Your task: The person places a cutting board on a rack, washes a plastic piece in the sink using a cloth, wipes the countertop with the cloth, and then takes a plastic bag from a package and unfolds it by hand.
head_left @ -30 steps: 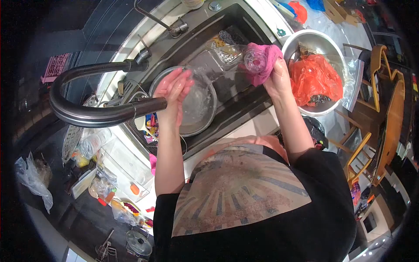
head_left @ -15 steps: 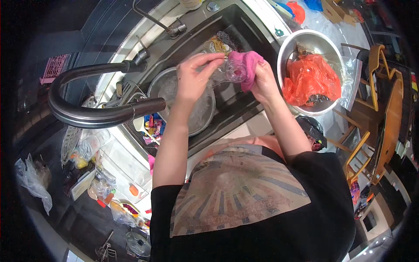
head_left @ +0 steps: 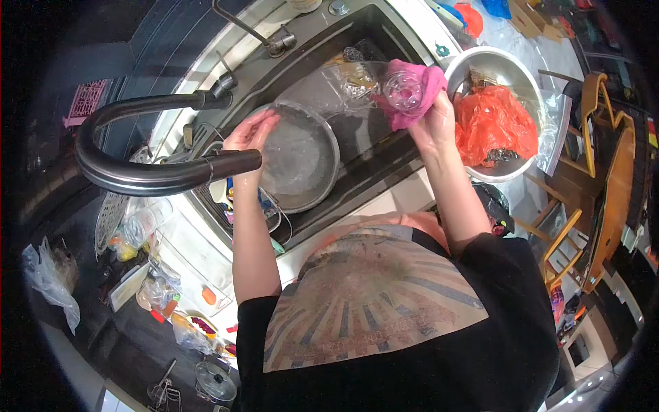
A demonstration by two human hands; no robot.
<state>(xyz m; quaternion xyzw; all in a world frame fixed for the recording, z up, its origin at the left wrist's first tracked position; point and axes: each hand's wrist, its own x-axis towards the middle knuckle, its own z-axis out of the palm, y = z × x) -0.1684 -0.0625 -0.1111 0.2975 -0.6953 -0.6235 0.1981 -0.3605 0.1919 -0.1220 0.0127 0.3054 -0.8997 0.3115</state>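
Note:
My right hand (head_left: 436, 127) is wrapped round a pink cloth (head_left: 427, 82) over the right part of the dark sink (head_left: 367, 137). A clear, round transparent object (head_left: 403, 90) rests against the cloth's left face; its full shape is hard to make out. My left hand (head_left: 252, 136) has its fingers apart and holds nothing, over the left rim of a grey metal basin (head_left: 302, 158) with water in the sink. Beside it ends the spout of the dark curved faucet (head_left: 233, 163). Small items and clear plastic (head_left: 353, 79) lie at the back of the sink.
A metal bowl (head_left: 473, 58) holding a red plastic bag (head_left: 498, 123) stands right of the sink. Another thin faucet (head_left: 274, 44) rises behind it. Wooden chairs (head_left: 611, 185) are at the far right; a rack with utensils (head_left: 199, 141) is at the left.
My left hand has drawn away from the clear object, leftward to the basin's rim, and opened. My right hand has moved slightly right and up with the pink cloth.

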